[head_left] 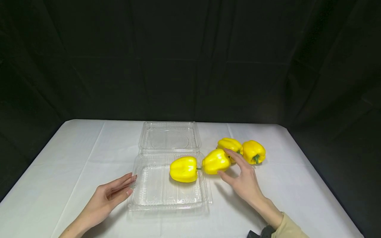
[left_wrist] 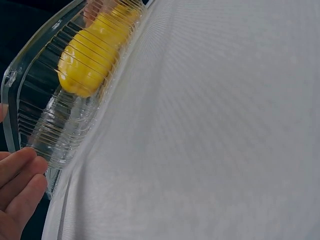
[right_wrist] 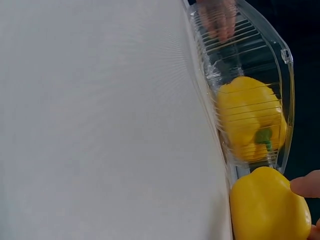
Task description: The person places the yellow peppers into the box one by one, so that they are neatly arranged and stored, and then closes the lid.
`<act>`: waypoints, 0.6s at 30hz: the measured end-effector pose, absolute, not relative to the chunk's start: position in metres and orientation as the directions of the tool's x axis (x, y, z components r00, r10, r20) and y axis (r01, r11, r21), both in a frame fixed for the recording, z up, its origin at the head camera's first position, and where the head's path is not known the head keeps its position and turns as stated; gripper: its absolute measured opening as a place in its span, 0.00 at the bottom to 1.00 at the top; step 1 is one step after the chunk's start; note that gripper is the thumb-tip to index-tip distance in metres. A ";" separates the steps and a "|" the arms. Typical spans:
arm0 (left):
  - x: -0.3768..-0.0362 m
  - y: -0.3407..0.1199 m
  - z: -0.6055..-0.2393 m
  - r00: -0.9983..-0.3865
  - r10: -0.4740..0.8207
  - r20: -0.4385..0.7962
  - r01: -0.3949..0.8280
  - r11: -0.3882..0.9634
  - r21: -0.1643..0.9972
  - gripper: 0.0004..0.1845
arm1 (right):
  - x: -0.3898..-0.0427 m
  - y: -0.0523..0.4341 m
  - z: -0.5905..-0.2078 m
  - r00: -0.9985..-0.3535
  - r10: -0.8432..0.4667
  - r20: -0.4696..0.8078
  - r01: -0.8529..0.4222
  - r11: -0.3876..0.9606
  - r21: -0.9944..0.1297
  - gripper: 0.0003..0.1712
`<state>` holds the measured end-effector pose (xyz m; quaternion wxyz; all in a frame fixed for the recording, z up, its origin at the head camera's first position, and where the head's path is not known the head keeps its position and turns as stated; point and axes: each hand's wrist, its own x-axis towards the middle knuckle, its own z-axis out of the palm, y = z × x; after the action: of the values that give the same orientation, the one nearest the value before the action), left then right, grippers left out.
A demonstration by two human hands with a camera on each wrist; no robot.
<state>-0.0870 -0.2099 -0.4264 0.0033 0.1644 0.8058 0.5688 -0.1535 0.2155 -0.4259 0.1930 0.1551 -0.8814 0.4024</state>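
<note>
A clear plastic clamshell lies open on the white table, its tray [head_left: 154, 201] in front and its lid [head_left: 169, 137] behind. One yellow pepper [head_left: 183, 169] [left_wrist: 87, 60] [right_wrist: 250, 120] lies in the tray's right half. My left hand [head_left: 131, 183] rests with straight fingers [left_wrist: 22, 175] against the tray's left wall. A second yellow pepper [head_left: 215, 161] [right_wrist: 267, 207] sits just outside the tray's right rim. My right hand [head_left: 223, 162] grips it, fingers over its far side and thumb at its near side; one fingertip [right_wrist: 305, 185] touches its skin.
Two more yellow peppers [head_left: 230, 144] [head_left: 254, 151] lie together on the white cloth [head_left: 74, 158] behind my right hand. A black curtain backs the table. The table's right edge [head_left: 321, 178] runs close beyond the peppers.
</note>
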 end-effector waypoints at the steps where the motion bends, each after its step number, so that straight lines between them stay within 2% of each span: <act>1: -0.087 -0.210 -0.426 -0.946 0.268 0.181 0.261 0.301 0.918 0.28 | -0.154 0.215 -0.426 -0.881 -0.120 0.458 -0.425 0.628 -0.652 0.45; 18: -0.086 -0.209 -0.426 -0.946 0.263 0.188 0.264 0.293 0.919 0.27 | -0.164 0.217 -0.435 -0.887 -0.152 0.435 -0.427 0.625 -0.653 0.48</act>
<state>-0.0857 -0.2092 -0.4259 -0.0005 0.1640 0.8041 0.5714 -0.1638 0.2171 -0.4346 0.1718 0.1636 -0.8849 0.4009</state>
